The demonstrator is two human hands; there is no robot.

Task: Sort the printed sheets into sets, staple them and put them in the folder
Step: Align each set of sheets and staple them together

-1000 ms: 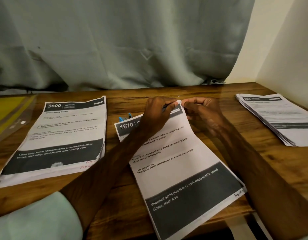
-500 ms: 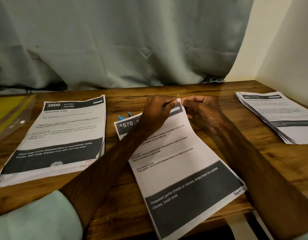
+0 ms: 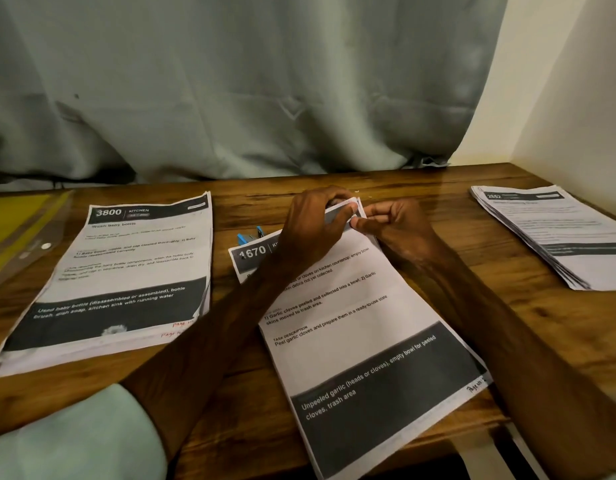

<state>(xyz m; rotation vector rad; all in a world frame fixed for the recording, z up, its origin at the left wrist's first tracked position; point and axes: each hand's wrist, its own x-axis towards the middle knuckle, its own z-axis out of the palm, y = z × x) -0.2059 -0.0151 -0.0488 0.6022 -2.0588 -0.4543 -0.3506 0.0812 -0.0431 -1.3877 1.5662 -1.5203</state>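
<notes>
A set of printed sheets headed 1670 (image 3: 355, 327) lies slanted in the middle of the wooden table (image 3: 420, 188). My left hand (image 3: 313, 226) grips its lifted top right corner, fingers curled over the edge. My right hand (image 3: 393, 225) pinches the same corner from the right with thumb and fingertips. A blue stapler (image 3: 249, 236) peeks out behind the set's top left edge. A stack headed 3800 (image 3: 119, 275) lies at the left. A yellow folder in a clear sleeve (image 3: 15, 230) sits at the far left edge.
Another stack of printed sheets (image 3: 555, 233) lies fanned at the right, near the wall corner. A grey-green curtain (image 3: 230, 91) hangs behind the table. The 1670 set overhangs the table's front edge. Bare wood shows between the stacks.
Both hands stay at the top right corner of the 1670 set. My left fingers have curled further over the corner, lifting it a little; my right fingertips have closed in against it.
</notes>
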